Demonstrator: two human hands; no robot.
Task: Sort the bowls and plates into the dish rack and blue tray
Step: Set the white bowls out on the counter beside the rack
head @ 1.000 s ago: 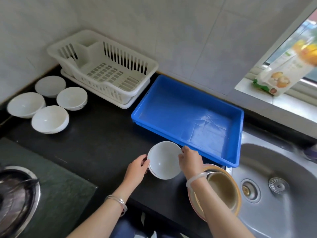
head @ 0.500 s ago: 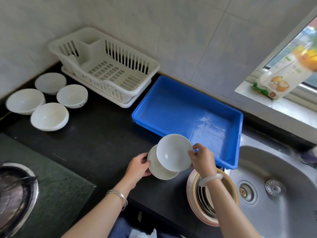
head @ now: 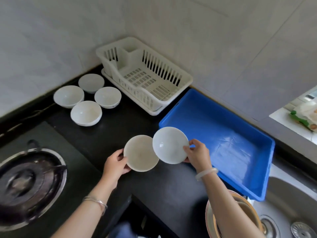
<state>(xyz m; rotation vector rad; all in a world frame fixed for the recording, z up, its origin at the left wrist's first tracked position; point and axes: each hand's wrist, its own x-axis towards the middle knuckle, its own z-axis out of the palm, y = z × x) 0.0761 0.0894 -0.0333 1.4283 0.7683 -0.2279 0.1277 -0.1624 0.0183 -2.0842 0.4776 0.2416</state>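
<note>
- Fingers (head: 188, 149) of the right hand (head: 197, 154) are pinching the rim of a white bowl (head: 169, 145) at its 3 o'clock edge, thumb on top, holding it lifted and tilted just at the near-left corner of the blue tray (head: 223, 127).
- Left hand (head: 115, 164) is clamping a second bowl (head: 140, 153) at its 9 o'clock rim, thumb over the lip, the other fingers hidden underneath; the 2 bowls are overlapping slightly at the edges.
- Dish rack (head: 145, 74) is sitting at 12 o'clock from the hands, with nothing in it; the tray, at 2 o'clock, is also holding nothing.
- 4 more bowls (head: 85, 113) are waiting on the black counter (head: 120, 124) at 10 o'clock, just beside the rack.
- To do this step well, the person is probably best off drawing the 2 bowls fully apart first so the rims are not knocking, then lowering each one flat.
- A 1-sided rim pinch is likely letting the bowl swing, so a slow set-down is advisable.
</note>
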